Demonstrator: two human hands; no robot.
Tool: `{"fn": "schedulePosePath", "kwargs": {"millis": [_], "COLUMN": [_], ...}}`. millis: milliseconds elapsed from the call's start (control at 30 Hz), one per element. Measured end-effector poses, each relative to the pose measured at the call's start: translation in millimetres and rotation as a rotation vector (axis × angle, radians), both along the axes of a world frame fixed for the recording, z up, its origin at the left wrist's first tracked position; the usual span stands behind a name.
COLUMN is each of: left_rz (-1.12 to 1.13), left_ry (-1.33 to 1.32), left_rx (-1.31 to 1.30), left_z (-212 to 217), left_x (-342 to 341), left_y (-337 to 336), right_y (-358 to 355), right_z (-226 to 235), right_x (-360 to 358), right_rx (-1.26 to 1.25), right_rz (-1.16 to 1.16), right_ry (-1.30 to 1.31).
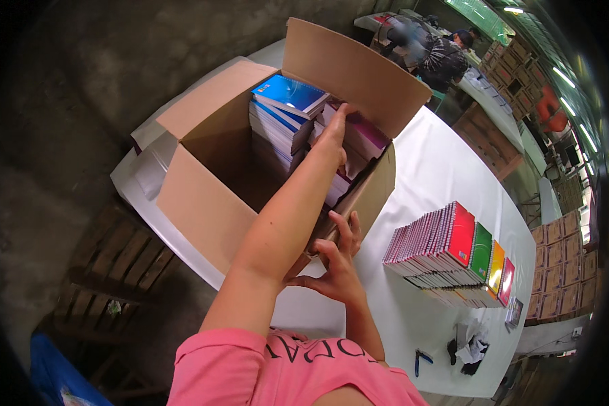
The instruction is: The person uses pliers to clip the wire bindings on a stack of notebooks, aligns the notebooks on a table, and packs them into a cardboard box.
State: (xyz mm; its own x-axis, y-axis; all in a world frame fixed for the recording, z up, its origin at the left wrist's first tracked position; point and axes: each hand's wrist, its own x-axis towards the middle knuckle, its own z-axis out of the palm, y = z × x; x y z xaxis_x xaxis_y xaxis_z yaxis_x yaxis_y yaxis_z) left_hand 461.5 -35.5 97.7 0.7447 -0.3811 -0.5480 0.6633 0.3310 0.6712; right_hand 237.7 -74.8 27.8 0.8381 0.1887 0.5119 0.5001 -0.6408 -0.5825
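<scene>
An open cardboard box (206, 203) stands tilted in view on the white-covered table. Inside it, a tall stack of blue notebooks (287, 95) rises near the far side, its top ones slightly askew. Beside that stack are purple notebooks (367, 134). My left hand (333, 139) reaches down into the box and grips the purple notebooks; some of its fingers are hidden. At the box's near right corner, my right hand (338, 267) has its fingers curled over the cardboard edge, with the thumb lower on the side.
Spiral notebooks with red, green, yellow and pink covers (446, 250) stand in rows on the table's right. Blue-handled pliers (421, 361) and crumpled white material (471, 342) lie nearer. A wooden pallet (115, 271) sits lower left. People (443, 64) work farther back, near stacked cartons (561, 264).
</scene>
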Motion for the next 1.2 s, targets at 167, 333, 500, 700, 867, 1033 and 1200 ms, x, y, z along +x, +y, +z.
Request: {"fn": "schedulePosePath", "kwargs": {"millis": [167,333,500,700,867,1033,1200], "left_rz": [0.208,0.342,0.478,0.417,0.165,0.163,0.126], "left_ry": [0.129,0.026,0.037,0.163,0.035,0.056,0.084], "left_rx": [0.156,0.133,0.166,0.079,-0.043,-0.119,-0.192], "left_z": [-10.0,-52.2,-75.2,-43.5,-6.7,15.3,9.3], "left_x": [2.8,10.6,19.5,5.3,-1.6,-2.5,7.8], "left_y": [-11.3,-34.1,-36.0,-27.4,-2.5,9.1,23.5], "right_y": [3.8,4.6,5.2,-1.0,2.8,1.4,3.3], "right_z": [-0.8,1.0,-1.3,-2.8,-1.7,-4.2,-3.6], "right_x": [2.7,0.7,1.7,-1.7,-1.0,0.9,0.3], "right_rx": [-0.009,0.016,0.034,0.023,0.036,0.057,0.067], "right_rz": [0.018,0.023,0.026,0.036,0.045,0.048,0.067], "right_ry": [-0.002,0.026,0.017,0.054,0.055,0.03,0.032]}}
